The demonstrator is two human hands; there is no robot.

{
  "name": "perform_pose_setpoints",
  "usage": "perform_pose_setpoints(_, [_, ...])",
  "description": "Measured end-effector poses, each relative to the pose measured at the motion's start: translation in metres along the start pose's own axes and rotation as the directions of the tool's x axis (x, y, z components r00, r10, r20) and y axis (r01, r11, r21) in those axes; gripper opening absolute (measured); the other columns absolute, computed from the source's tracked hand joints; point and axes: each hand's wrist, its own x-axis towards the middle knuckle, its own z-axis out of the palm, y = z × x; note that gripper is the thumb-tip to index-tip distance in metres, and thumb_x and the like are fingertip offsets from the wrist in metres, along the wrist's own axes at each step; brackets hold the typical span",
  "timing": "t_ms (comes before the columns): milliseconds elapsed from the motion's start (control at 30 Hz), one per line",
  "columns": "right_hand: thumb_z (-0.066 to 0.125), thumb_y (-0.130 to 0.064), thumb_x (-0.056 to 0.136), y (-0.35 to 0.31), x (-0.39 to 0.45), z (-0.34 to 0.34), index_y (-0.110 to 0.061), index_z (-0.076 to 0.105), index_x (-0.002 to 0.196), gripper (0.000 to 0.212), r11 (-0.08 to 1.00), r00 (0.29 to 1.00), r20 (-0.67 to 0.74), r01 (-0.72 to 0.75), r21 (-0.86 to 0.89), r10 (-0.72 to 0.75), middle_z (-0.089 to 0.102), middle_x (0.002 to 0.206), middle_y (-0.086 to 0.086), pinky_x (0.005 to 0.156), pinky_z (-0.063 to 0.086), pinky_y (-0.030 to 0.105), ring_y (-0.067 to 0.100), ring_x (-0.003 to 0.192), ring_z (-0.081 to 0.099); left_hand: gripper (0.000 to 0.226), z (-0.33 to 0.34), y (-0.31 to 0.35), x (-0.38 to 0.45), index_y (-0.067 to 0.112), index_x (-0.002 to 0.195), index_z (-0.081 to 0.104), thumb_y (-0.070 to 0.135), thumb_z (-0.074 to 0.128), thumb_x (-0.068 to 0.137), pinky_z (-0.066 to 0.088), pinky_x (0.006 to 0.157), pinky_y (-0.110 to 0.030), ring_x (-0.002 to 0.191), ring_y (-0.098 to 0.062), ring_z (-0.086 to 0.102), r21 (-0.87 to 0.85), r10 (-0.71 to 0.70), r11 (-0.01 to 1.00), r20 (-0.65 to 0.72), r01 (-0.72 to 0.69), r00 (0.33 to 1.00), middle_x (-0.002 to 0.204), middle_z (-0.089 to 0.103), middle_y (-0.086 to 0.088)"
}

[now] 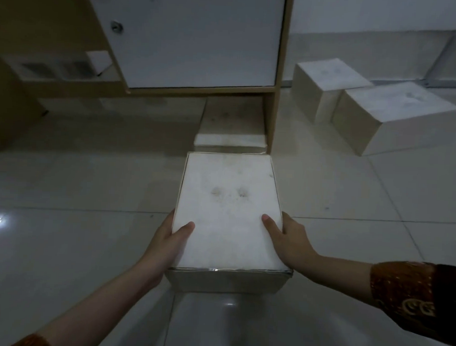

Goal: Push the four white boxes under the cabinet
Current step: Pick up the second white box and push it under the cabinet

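A white box (228, 207) sits on the tiled floor just in front of the cabinet (196, 40). My left hand (170, 242) grips its left side with the thumb on the lid. My right hand (288, 239) grips its right side the same way. Another white box (230, 128) lies partly under the cabinet's right end, directly ahead of the held one. Two more white boxes stand on the floor to the right of the cabinet, one nearer (389, 114) and one farther back (327, 80).
The cabinet has a white door with a small lock (116, 26) and wooden side panels (275, 109) reaching the floor. A low gap runs under it to the left (120, 108). A wall and metal rail (435, 64) close off the back right.
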Motion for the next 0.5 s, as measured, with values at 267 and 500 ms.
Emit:
perform_pose_setpoints(267, [0.045, -0.046, 0.094, -0.043, 0.016, 0.084, -0.013, 0.046, 0.134, 0.052, 0.996, 0.982, 0.168, 0.075, 0.042, -0.081, 0.060, 0.130, 0.008, 0.095, 0.044, 0.029, 0.025, 0.116, 0.057, 0.031, -0.080, -0.024, -0.002, 0.021, 0.123, 0.056, 0.011, 0.051, 0.094, 0.044, 0.088, -0.030, 0.102, -0.015, 0.061, -0.018, -0.047, 0.999, -0.198, 0.045, 0.979, 0.112, 0.065, 0.003])
perform_pose_setpoints(500, [0.044, -0.044, 0.096, -0.072, 0.031, 0.139, -0.009, 0.044, 0.136, 0.053, 0.998, 0.966, 0.250, 0.065, 0.019, -0.067, 0.059, 0.130, 0.012, 0.099, 0.045, 0.033, 0.028, 0.117, 0.056, 0.026, -0.128, -0.059, 0.025, 0.020, 0.117, 0.056, 0.013, 0.053, 0.093, 0.042, 0.068, -0.017, 0.086, -0.004, 0.059, 0.015, -0.074, 0.996, -0.307, 0.083, 0.949, 0.109, 0.064, 0.001])
